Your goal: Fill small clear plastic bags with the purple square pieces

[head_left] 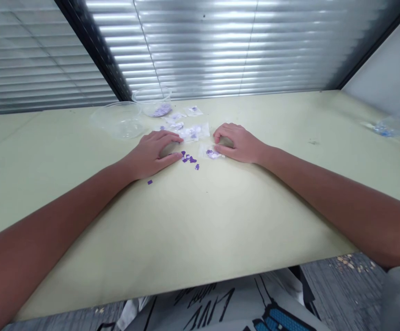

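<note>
My left hand [153,152] rests on the pale table [200,220], fingers curled inward, their tips beside a scatter of small purple pieces [189,159]. One stray purple piece [149,182] lies nearer to me. My right hand [238,143] lies curled on the table with its thumb and fingertips on a small clear bag [212,152] holding purple pieces. Several more small clear bags [192,132] lie just beyond both hands.
Two clear plastic bowls stand at the back: an empty one [119,120] and one with purple pieces [152,101]. More clear plastic [389,126] with something blue sits at the far right. Window blinds [220,46] run behind the table.
</note>
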Action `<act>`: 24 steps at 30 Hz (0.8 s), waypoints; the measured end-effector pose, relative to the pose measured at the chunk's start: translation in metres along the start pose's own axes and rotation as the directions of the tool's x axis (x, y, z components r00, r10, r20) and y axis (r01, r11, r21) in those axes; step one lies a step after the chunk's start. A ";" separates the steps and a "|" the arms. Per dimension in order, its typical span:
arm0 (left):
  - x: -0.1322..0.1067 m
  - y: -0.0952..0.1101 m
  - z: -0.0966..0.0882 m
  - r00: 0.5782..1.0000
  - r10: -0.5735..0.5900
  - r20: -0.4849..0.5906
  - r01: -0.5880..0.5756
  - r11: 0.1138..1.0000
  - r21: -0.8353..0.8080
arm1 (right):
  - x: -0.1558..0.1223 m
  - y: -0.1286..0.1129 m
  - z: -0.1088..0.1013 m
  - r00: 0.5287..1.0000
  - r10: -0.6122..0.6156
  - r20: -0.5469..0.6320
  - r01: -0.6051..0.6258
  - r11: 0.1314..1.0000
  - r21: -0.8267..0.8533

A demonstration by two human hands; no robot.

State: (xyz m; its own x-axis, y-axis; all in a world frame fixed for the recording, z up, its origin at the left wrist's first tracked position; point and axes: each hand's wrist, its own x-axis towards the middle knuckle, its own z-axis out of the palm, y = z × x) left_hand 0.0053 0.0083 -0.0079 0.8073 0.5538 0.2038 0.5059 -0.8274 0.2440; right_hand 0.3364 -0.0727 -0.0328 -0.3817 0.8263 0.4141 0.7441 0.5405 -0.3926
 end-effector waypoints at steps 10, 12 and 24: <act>-0.001 0.002 -0.001 1.000 0.013 -0.015 -0.013 1.000 -0.001 | 0.000 0.000 0.001 1.000 0.001 -0.003 -0.001 1.000 0.004; -0.001 0.003 -0.002 1.000 0.015 -0.027 -0.015 1.000 -0.002 | 0.000 -0.001 0.001 1.000 0.003 -0.005 -0.003 1.000 0.009; -0.002 0.005 -0.002 0.988 0.065 -0.138 -0.072 0.996 -0.046 | 0.000 -0.002 0.001 1.000 0.012 -0.001 -0.012 1.000 -0.005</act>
State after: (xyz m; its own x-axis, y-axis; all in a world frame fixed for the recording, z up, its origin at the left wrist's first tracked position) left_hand 0.0057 0.0031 -0.0047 0.7888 0.5061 0.3487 0.4317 -0.8601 0.2718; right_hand 0.3343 -0.0736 -0.0332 -0.3722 0.8324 0.4106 0.7512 0.5300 -0.3935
